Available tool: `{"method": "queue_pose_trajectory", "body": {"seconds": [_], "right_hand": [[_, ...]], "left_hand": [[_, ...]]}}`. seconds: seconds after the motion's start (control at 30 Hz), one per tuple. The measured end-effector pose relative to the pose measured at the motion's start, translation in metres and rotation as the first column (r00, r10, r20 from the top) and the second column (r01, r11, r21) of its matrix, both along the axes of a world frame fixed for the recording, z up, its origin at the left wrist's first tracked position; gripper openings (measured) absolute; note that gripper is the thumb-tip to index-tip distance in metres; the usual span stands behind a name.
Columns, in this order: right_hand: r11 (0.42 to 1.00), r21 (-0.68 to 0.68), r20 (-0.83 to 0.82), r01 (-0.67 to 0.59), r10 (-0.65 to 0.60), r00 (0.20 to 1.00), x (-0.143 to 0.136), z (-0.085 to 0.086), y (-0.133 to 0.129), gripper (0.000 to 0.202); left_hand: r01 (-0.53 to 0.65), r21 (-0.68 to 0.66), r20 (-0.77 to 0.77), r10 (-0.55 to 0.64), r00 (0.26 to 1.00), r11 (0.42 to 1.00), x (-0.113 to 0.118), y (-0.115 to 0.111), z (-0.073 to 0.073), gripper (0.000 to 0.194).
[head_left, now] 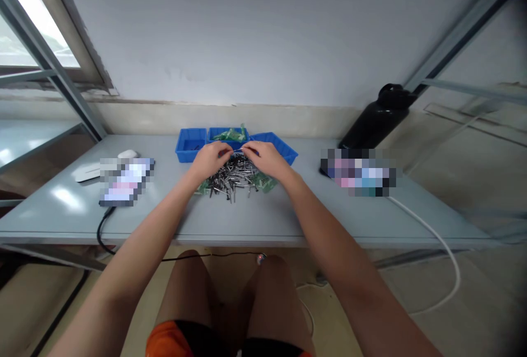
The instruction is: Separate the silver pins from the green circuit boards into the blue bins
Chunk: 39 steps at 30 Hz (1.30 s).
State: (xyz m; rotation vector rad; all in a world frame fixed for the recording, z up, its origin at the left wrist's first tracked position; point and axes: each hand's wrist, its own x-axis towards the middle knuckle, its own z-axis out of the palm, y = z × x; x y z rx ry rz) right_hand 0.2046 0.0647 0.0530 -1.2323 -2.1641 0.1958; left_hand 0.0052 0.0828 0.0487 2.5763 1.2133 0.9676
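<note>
My left hand (212, 158) and my right hand (267, 157) meet over a heap of loose screw-like metal pieces (234, 177), silver with some dark ends. Between the pinched fingertips of both hands runs a thin, shiny piece (237, 150), too small to name exactly. Just behind the hands stand a blue left bin (181, 154), a blue middle bin (211, 133) with green plastic packaging (231, 135) in it, and a blue right bin (290, 154) set at an angle. More green plastic (264, 182) lies at the heap's right edge, and some shows at its left.
On the left of the grey table (239, 222) lie a phone (127, 181) with a black cable, a white case (128, 154) and a flat white object (88, 172). A black bottle (376, 121) stands right, behind a blurred-out device (358, 173) with a white cable (432, 233).
</note>
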Motion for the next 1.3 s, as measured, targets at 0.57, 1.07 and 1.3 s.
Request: {"method": "queue_pose_trajectory", "body": {"seconds": [0.57, 1.07, 1.3], "right_hand": [[0.998, -0.023, -0.019, -0.052, 0.051, 0.999, -0.003, -0.009, 0.004, 0.022], [0.999, 0.022, -0.214, -0.024, 0.028, 0.976, -0.019, -0.019, 0.004, 0.018], [0.999, -0.008, -0.189, -0.053, 0.05, 0.981, -0.01, -0.013, 0.004, 0.016]], "left_hand": [[0.011, 0.009, 0.357, -0.013, 0.934, 1.0, 0.004, -0.002, 0.002, 0.016], [0.087, -0.071, 0.275, -0.064, 0.959, 0.994, 0.009, -0.001, -0.005, 0.016], [0.074, -0.122, 0.363, -0.025, 0.931, 0.99, 0.007, 0.0, -0.002, 0.01]]}}
